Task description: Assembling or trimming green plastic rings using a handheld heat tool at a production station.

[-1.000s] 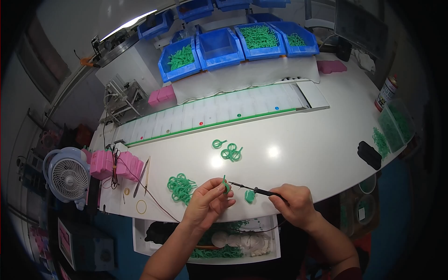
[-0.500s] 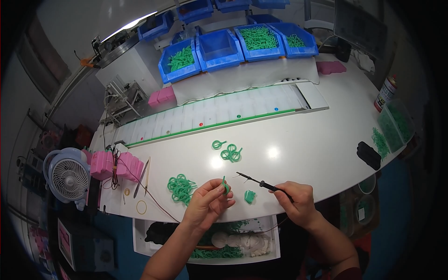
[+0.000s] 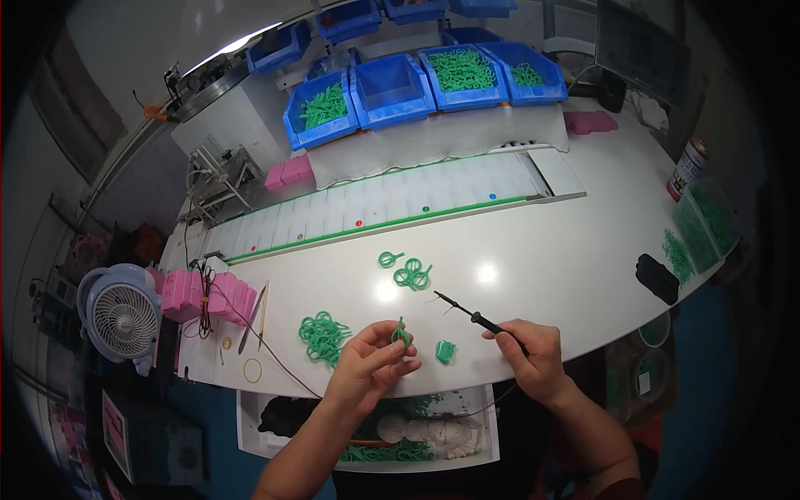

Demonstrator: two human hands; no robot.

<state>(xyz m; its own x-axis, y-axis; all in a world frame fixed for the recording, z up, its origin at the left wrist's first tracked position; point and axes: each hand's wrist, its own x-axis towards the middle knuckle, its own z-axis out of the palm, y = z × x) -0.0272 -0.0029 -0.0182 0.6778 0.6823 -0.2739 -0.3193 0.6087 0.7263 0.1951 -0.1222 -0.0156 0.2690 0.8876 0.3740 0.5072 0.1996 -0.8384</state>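
Note:
Pinched between the thumb and fingers of my left hand (image 3: 373, 360) is a green ring-shaped piece (image 3: 401, 335), its thin stem pointing up. My right hand (image 3: 533, 354) grips the black handle of a soldering iron-like pen tool (image 3: 482, 322); its thin dark tip points up and left, apart from the piece, with fine wires or strands by it. Between the hands a small green lump (image 3: 446, 352) lies on the table. Beyond them sits a small group of green ring pieces (image 3: 412, 273). A larger heap of green pieces (image 3: 323, 335) lies left of my left hand.
A white strip with a green edge (image 3: 358, 227) crosses the table before blue bins (image 3: 392, 92), some holding green pieces. Pink blocks (image 3: 183, 296) and a fan (image 3: 122, 308) stand left. A black object (image 3: 657, 278) and spray can (image 3: 688, 167) are right. An open drawer (image 3: 250, 433) lies below.
My right hand has drawn the tool slightly right, its tip now higher and farther from my left hand. The green piece in my left hand has turned slightly.

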